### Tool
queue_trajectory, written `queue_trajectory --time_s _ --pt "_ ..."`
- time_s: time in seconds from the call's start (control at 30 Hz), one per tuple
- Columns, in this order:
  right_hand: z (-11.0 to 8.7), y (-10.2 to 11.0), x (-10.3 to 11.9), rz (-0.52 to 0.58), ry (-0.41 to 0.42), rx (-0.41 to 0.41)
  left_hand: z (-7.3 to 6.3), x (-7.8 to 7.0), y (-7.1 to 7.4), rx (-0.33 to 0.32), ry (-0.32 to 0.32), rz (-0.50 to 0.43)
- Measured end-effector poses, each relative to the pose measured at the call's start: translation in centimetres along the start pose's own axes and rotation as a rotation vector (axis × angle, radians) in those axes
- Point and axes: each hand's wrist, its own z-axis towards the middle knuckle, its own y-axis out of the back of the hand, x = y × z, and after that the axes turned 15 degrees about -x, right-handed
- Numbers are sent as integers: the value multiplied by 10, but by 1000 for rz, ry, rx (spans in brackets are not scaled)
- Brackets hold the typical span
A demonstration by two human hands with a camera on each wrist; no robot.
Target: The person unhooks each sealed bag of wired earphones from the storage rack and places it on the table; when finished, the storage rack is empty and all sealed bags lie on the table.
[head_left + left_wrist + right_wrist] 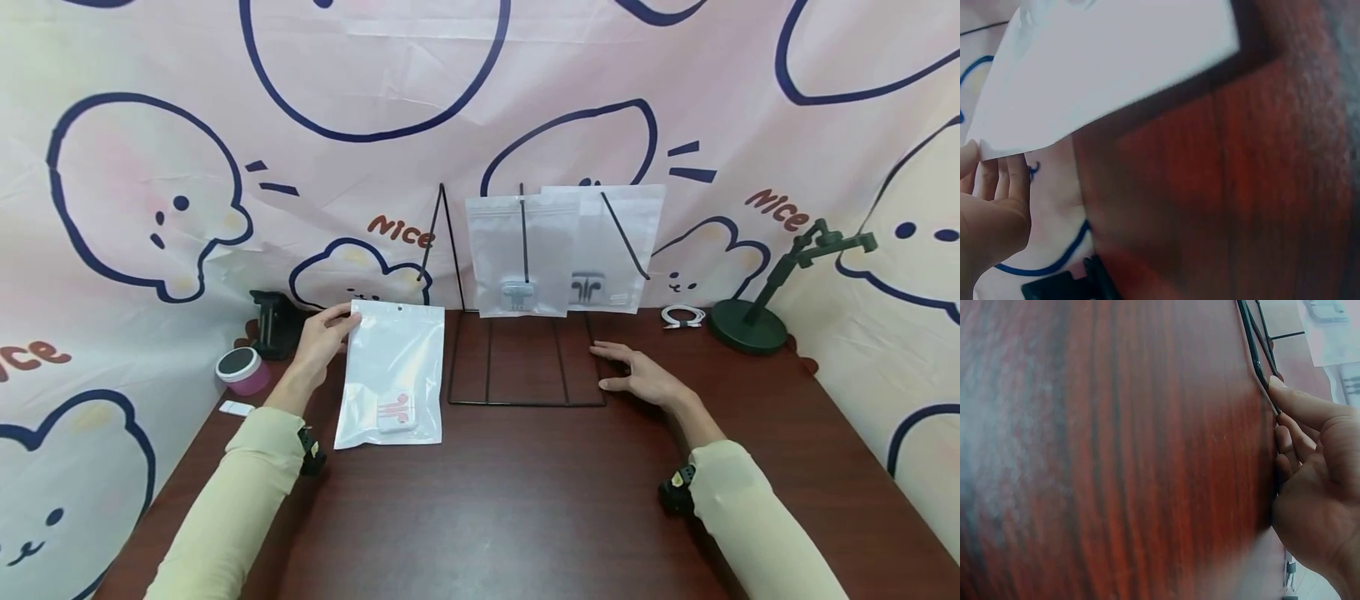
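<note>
My left hand (322,337) pinches the upper left edge of a white zip bag (393,367), thumb in front and fingers behind. Through the bag's lower part shows a small white case with a pink earphone shape (395,410). In the left wrist view the bag (1116,62) hangs over the table at a slant. My right hand (648,379) lies at the right side of a black wire display rack (525,405), its thumb and fingertips touching the base wire. Two similar bags, a left one (517,242) and a right one (622,233), hang from the rack's prongs.
A green lamp stand (750,327) and a coiled white cable (682,317) are at the back right. At the back left are a black holder (273,321), a pink jar (243,372) and a small white card (237,408). A printed cloth (337,183) backs the brown table (480,508).
</note>
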Motion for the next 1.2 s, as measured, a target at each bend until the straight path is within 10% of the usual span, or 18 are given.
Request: queue_trajectory --time_s 1.2 --pt "0 1 -1 12 12 4 2 18 -19 52 107 40"
